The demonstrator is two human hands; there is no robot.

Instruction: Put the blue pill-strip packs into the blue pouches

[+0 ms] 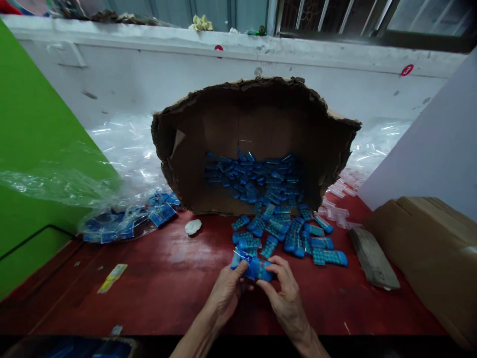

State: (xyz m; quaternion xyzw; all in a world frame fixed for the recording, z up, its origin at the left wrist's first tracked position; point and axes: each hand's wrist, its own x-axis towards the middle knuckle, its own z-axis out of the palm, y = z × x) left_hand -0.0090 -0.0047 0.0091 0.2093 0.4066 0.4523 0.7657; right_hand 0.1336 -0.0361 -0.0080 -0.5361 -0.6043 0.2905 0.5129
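Both hands meet over the near middle of the red surface [160,291], gripping one small blue packet [255,268] between them. The left hand [228,287] presses its thumb on the packet's left part, where clear plastic shows, its other fingers curled underneath. The right hand [286,289] is partly closed, pinching the packet's right end between thumb and fingers.

Just beyond the hands, loose blue packs [281,226] with dotted faces spill toward the right from a torn-edged cardboard box [261,119], whose open mouth faces the near side; more lie heaped inside it. Left of the spill sits a white lump [193,227]. Farther left, a clear plastic bag [145,219] lies with blue cards [163,214]. On the right are clear plastic pieces [337,213], a worn grey slab [374,259] and a brown carton [428,248].
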